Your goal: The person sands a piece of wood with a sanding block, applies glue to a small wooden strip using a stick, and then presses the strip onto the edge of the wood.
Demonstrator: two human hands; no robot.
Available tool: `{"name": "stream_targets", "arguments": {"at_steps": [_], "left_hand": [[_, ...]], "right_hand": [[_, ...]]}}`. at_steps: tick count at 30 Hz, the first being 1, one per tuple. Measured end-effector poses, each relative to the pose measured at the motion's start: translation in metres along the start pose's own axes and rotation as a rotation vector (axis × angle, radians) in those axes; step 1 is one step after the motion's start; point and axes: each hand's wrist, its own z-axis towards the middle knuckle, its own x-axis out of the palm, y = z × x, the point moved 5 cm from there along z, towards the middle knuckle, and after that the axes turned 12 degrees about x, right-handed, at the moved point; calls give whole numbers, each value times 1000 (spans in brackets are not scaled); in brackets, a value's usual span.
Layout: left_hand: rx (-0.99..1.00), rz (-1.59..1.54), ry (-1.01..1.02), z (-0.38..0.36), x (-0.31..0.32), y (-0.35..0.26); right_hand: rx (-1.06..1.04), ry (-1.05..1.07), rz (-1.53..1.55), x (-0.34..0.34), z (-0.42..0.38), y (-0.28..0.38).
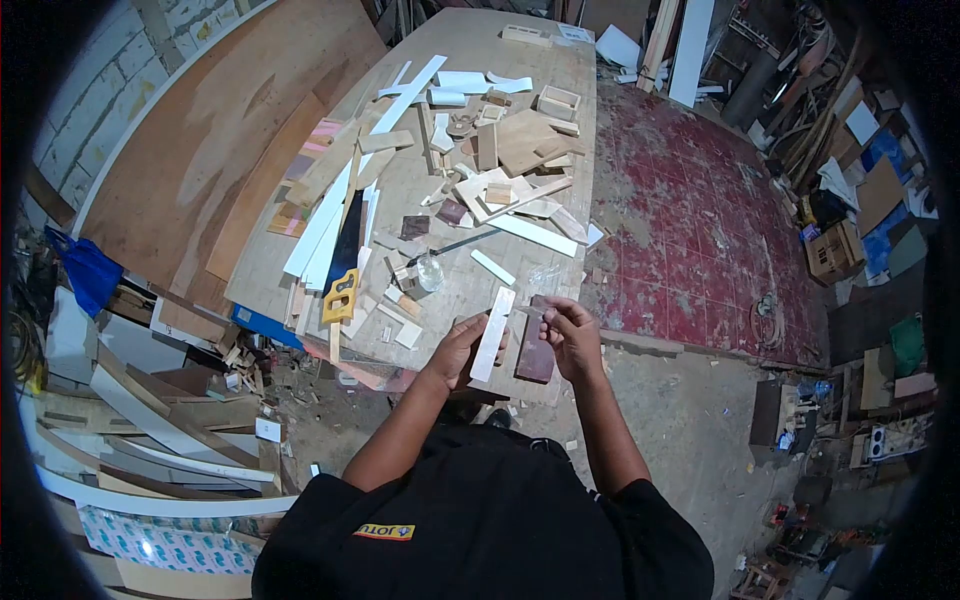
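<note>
My left hand [463, 350] is wrapped round the lower part of a narrow white strip [492, 335], which it holds tilted over the table's near edge. To its right, my right hand [572, 330] has its fingers pinched together beside a dark reddish-brown block [536, 357]; what lies between the fingertips, if anything, is too small to make out. The block rests near the table edge. A shorter white strip [493, 267] lies just beyond my hands, and a clear round container [430, 274] stands to the left of it.
The wooden table [540, 60] bears a yellow-handled saw [341, 295], long white strips [320, 240] and a heap of wood offcuts [525, 143]. Wooden boards [220, 130] lean at the left. Red tiled floor [690, 220] lies to the right.
</note>
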Motion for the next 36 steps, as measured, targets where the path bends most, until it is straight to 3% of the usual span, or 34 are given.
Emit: {"name": "stream_targets", "arguments": {"at_steps": [1, 11, 14, 16, 21, 24, 27, 31, 33, 36], "left_hand": [[-3, -6, -1, 0, 0, 0], [-51, 9, -31, -2, -8, 9], [-56, 31, -39, -3, -7, 10], [-22, 15, -21, -2, -3, 5], [-33, 11, -11, -2, -5, 4], [-44, -10, 12, 0, -9, 7], [-39, 1, 4, 1, -11, 8], [-22, 24, -23, 1, -7, 5], [-27, 6, -5, 2, -8, 5], [-38, -2, 23, 3, -9, 7]], "right_hand": [[92, 18, -33, -1, 2, -3], [37, 228, -246, 10, 7, 4], [-59, 159, -297, 1, 20, 8], [-134, 6, -219, -13, 28, 19], [-119, -21, -144, -8, 16, 26], [11, 306, -372, 25, 0, 15], [-74, 184, -434, 15, 12, 16], [-129, -17, -176, -5, 23, 30], [-131, 33, -205, 1, 15, 32], [4, 375, -443, 26, 3, 18]]}}
